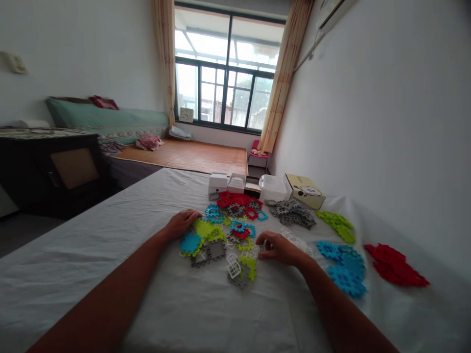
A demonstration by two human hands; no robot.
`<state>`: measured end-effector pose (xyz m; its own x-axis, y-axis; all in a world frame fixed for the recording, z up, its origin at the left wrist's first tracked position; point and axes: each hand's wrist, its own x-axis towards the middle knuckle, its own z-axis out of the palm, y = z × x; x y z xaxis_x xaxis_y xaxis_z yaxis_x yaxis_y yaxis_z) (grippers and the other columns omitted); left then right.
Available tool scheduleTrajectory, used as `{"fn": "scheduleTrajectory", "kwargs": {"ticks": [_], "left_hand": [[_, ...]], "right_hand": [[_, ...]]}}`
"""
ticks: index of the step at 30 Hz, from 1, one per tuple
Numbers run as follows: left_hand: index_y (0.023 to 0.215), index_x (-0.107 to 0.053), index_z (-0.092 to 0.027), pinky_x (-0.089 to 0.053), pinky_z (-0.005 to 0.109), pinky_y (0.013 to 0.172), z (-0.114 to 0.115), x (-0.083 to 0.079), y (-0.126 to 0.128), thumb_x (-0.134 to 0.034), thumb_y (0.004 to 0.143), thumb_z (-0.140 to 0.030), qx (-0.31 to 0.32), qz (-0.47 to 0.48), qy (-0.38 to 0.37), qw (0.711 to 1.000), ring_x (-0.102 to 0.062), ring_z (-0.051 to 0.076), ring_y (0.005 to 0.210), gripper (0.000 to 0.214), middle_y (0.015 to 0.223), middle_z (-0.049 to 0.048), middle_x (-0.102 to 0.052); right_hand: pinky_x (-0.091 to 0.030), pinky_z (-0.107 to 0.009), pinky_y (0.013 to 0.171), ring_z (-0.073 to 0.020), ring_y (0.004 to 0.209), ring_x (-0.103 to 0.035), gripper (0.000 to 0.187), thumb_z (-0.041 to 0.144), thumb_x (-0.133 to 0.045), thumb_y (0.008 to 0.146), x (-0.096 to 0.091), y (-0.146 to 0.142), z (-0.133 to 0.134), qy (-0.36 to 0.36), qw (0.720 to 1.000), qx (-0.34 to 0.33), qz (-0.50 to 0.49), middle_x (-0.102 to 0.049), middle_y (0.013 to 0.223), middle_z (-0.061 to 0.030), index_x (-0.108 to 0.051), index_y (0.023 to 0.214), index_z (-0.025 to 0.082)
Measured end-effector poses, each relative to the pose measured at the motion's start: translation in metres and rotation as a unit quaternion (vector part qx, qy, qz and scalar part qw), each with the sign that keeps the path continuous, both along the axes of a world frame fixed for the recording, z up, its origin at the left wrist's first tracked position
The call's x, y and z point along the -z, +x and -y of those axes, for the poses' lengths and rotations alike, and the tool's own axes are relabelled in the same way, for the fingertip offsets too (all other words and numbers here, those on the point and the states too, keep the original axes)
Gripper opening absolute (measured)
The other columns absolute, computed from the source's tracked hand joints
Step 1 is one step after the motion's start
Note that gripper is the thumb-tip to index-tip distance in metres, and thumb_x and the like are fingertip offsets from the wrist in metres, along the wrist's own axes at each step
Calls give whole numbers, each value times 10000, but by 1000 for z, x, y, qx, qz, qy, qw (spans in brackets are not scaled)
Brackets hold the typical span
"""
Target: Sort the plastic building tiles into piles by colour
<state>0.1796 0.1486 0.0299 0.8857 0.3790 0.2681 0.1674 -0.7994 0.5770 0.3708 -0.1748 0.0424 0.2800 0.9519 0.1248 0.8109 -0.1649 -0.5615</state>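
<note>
A mixed pile of flat toothed building pieces lies on the white cloth between my hands. My left hand [181, 223] rests at its left edge, fingers stretched out beside a lime-green piece [203, 227] and holding nothing I can see. A blue square piece [191, 243] and a grey square piece [216, 250] are just below it. On the pile's right side, my right hand [277, 246] has its fingers curved and thumb apart, close to white lattice pieces [251, 252]. Nearer me lies a white lattice piece [233, 267] over grey and lime-green ones.
Sorted heaps surround the pile: grey pieces [292, 213], lime-green pieces [336, 224], blue pieces [346, 272] and red pieces [395, 264]. Behind stand white boxes [218, 182], a clear plastic bin [273, 188] and a yellow carton [304, 191]. Beyond the cloth-covered surface [110, 235] is a bed [191, 156].
</note>
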Motion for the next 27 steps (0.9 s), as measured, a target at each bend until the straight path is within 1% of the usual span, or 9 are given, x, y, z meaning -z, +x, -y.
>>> {"fn": "scheduleTrajectory", "kwargs": {"ticks": [3, 7, 11, 13, 15, 17, 21, 24, 27], "left_hand": [[930, -660, -228, -399, 267, 892, -2, 1, 0, -292, 811, -543, -1, -5, -8, 1000, -554, 195, 973, 499, 1015, 16, -651], [939, -660, -229, -393, 262, 905, -4, 2, 1, -287, 813, -550, 1, -7, -9, 1000, -550, 193, 981, 508, 1022, 13, -650], [937, -661, -229, -389, 253, 909, -3, 0, 0, -288, 815, -552, 9, -11, -13, 1000, -552, 189, 980, 507, 1018, 12, -652], [937, -661, -225, -390, 249, 907, -3, 0, 0, -290, 818, -549, 16, -10, -11, 1000, -557, 188, 972, 507, 1013, 13, -654], [936, -663, -223, -391, 246, 903, -3, 0, 0, -291, 818, -552, 16, -7, -10, 1000, -560, 188, 968, 510, 1010, 13, -656], [941, -662, -219, -395, 247, 898, -3, 1, 1, -295, 813, -564, 13, -10, -10, 1000, -559, 192, 971, 520, 1012, 17, -656], [949, -662, -212, -399, 242, 890, -4, 3, 0, -293, 820, -563, 19, -2, -3, 1000, -561, 188, 969, 525, 1017, 19, -654], [949, -665, -218, -397, 238, 889, -4, 3, 0, -294, 825, -552, 24, 6, 7, 1000, -563, 182, 967, 515, 1012, 13, -655], [947, -665, -213, -398, 239, 887, -4, 2, -1, -306, 826, -541, 27, 4, 9, 1000, -561, 182, 970, 502, 1012, 17, -652]], "right_hand": [[-411, -210, 529, -113, 591, -527, 247, 353, -680, 628, 6, 4, 0, 19, 999, 25, -9, -571, 653, 36, -590, 823, 229], [-378, -203, 486, -101, 537, -494, 250, 433, -642, 655, 4, 16, 7, 34, 998, 54, -23, -564, 593, 35, -570, 717, 202], [-390, -224, 516, -113, 537, -523, 304, 483, -524, 751, -5, 44, 26, 45, 987, 153, 25, -591, 609, 6, -600, 733, 189], [-401, -247, 557, -129, 574, -547, 300, 474, -516, 760, -7, 53, 33, 47, 974, 204, 89, -618, 688, -21, -630, 764, 196], [-415, -267, 594, -131, 584, -556, 291, 452, -517, 764, -7, 51, 32, 65, 962, 226, 136, -629, 801, -50, -648, 834, 202], [-434, -273, 620, -125, 589, -561, 282, 422, -511, 777, -4, 37, 24, 91, 969, 189, 128, -624, 874, -62, -642, 906, 209], [-464, -259, 650, -127, 667, -581, 276, 373, -560, 753, 5, -5, 2, 70, 997, 31, 31, -632, 936, -29, -606, 999, 255], [-461, -243, 641, -125, 671, -576, 295, 351, -615, 703, 7, -22, -6, 54, 998, 18, 3, -642, 836, 1, -600, 980, 249], [-440, -222, 607, -118, 638, -562, 178, 360, -565, 744, 3, -19, -3, 58, 998, 25, -15, -630, 705, 15, -618, 834, 216]]}}
